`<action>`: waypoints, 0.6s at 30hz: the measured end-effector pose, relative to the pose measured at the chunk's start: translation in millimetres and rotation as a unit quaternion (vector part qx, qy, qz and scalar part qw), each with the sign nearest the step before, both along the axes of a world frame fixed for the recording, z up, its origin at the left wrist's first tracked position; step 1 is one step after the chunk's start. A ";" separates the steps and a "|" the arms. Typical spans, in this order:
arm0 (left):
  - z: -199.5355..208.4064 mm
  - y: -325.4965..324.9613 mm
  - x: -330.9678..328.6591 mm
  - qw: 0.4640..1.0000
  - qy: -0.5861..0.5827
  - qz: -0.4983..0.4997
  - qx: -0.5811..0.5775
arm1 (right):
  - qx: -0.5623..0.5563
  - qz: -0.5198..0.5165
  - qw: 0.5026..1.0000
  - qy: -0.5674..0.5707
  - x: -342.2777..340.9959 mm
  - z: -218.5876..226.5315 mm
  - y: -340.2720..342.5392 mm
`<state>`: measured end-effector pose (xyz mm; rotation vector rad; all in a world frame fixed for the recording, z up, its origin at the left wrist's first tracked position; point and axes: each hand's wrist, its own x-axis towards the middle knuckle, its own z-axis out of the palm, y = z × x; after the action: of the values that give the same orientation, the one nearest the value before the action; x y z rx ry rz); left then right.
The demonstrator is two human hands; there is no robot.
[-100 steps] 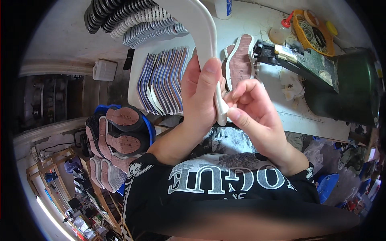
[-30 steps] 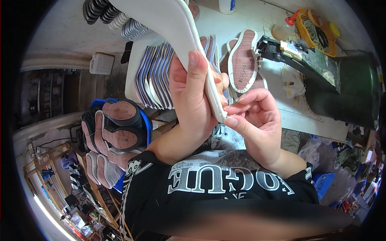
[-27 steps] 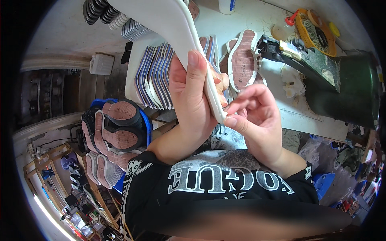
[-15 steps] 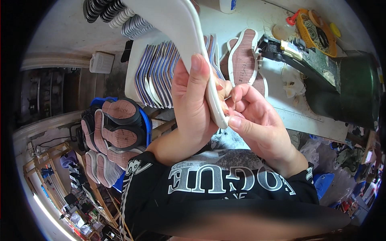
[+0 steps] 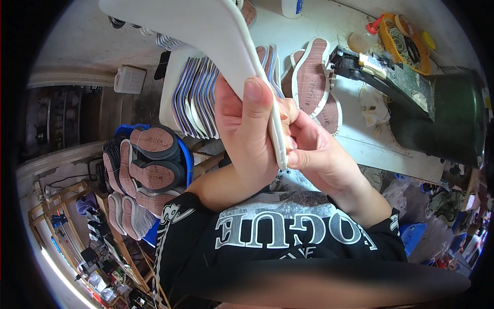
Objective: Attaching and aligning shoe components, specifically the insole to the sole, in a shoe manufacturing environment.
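Note:
A white, curved shoe insole [image 5: 206,28] with a rolled edge stands tilted in front of me, its wide end toward the upper left. My left hand [image 5: 246,129] is wrapped round its narrower part, thumb on the white face and fingers behind. At the lower end my right hand [image 5: 324,152] pinches the rim between thumb and fingers; part of those fingers is hidden behind the insole. Behind it, a row of similar insoles [image 5: 198,100] leans on the table. Insoles with pinkish-brown undersides [image 5: 310,77] lie to the right of that row.
A dark green machine [image 5: 437,113] with a black arm stands on the white table [image 5: 355,46] at right. Behind it sits a yellow basket [image 5: 424,59] of cord. Lower left, a blue crate [image 5: 190,162] holds stacked soles [image 5: 157,175]. A white canister [image 5: 129,80] stands farther back.
The insole has swung so its wide end reaches farther left, and its lower end sits slightly lower. My right hand has shifted with the rim, its fingers now closer in behind it.

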<state>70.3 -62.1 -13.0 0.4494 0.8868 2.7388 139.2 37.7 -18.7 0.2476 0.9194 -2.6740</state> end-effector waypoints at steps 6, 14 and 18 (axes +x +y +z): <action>-3.8 9.2 -8.4 0.986 -0.004 0.118 -0.117 | 0.193 -0.157 0.965 0.087 11.1 -9.7 3.3; -4.4 21.4 -2.8 0.976 -0.007 0.183 -0.121 | 0.587 -0.274 0.714 0.264 4.0 -5.8 11.9; -18.0 29.1 -0.9 0.962 0.019 0.242 -0.121 | 0.308 -0.270 0.905 0.111 -1.4 -0.7 -1.3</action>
<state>69.4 -33.0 -31.0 0.2621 1.4933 2.9862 137.8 36.3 -19.4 0.3812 2.0266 -2.8250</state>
